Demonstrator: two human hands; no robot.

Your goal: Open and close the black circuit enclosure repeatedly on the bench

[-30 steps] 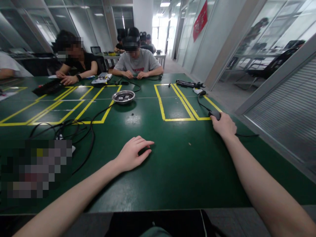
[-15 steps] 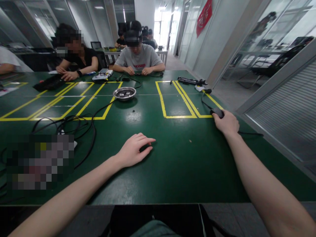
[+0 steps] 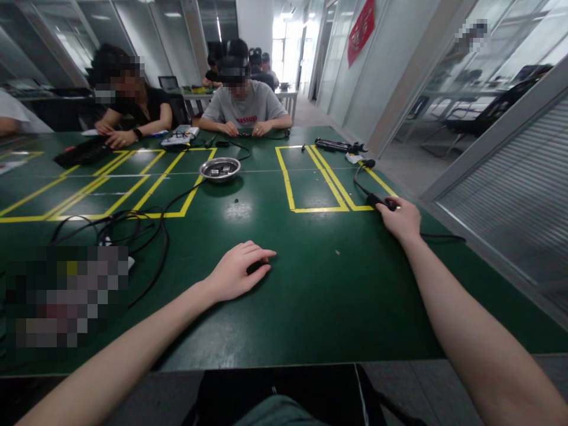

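Right hand [image 3: 402, 219] is grasping a black corded device [image 3: 384, 202] at the table's [image 3: 306, 302] right side, by the yellow tape [image 3: 362, 208]; the grip is hiding part of it. Left hand [image 3: 237, 270] is resting on the table, relaxed, palm hidden. Pixelation is masking an item [image 3: 73, 296] at near left.

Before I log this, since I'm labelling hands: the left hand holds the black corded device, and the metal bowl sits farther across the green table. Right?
Wrong hand: the head view shows the right hand holding the black corded device. The metal bowl does sit farther across the green table.
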